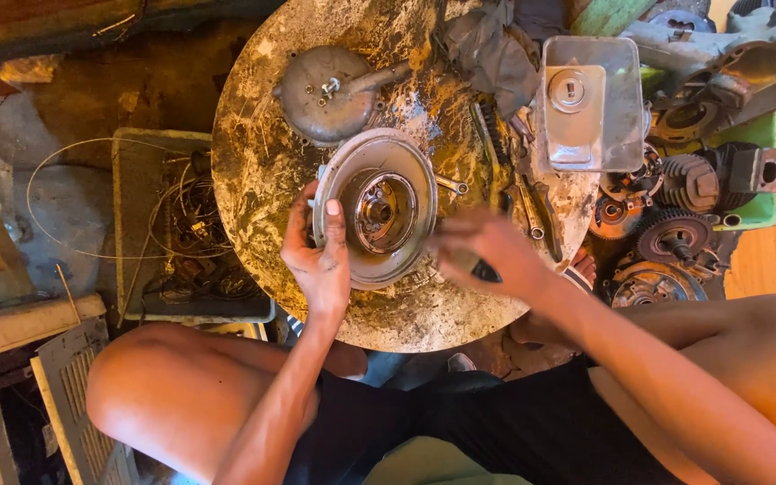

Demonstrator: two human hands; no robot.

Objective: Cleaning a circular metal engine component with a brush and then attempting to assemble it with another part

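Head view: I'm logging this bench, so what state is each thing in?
Round metal housing: open side up, inner hub bare.
Left hand: grip on the housing's rim.
Right hand: blurred, around a dark tool.
Domed cover: off, lying apart.
Clear tub: upright, holds a metal part.

The person is wearing black shorts [496, 422], and the dark cloth is bunching in soft folds between the legs. Both forearms are showing bare, with no sleeves, watch or bands at the wrists. The left hand [321, 260] and the right hand [487, 251] are going gloveless, with short, plain nails. The knees are also showing bare.
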